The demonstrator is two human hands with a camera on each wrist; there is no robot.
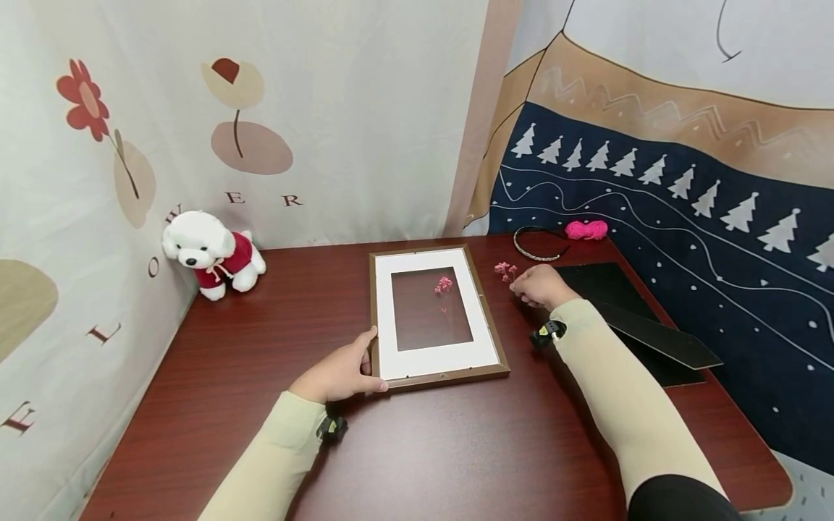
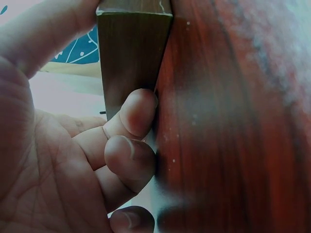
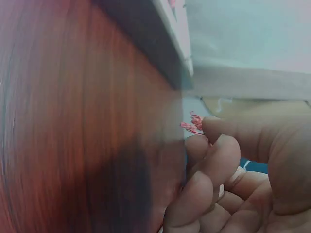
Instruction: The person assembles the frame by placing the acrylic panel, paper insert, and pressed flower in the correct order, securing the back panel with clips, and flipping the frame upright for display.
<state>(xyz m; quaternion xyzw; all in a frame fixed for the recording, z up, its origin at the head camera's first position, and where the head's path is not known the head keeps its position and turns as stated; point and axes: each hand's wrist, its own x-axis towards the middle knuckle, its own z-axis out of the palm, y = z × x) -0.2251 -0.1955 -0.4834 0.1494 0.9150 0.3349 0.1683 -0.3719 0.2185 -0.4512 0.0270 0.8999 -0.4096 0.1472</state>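
A picture frame [image 1: 422, 385] with a brown border and white mat lies flat on the table. Inside the mat opening is a small pink flower sprig [image 1: 443, 286]. At the near left corner, my left hand [image 1: 335, 373] grips the picture frame, thumb at the front edge and fingers along the left side; the left wrist view shows the fingertips against the brown side [image 2: 131, 58]. To the right of the picture frame, my right hand [image 1: 544, 287] pinches a second pink flower sprig [image 1: 504, 271] between thumb and fingers. Its blossoms [image 3: 194, 122] poke out past the fingertips in the right wrist view.
Black boards [image 1: 599, 278] lie overlapped at the right, one slanting past the table edge. Behind my right hand are a headband [image 1: 534, 257] and a pink yarn bundle [image 1: 586, 230]. A white plush dog [image 1: 215, 253] sits at the back left by the curtain.
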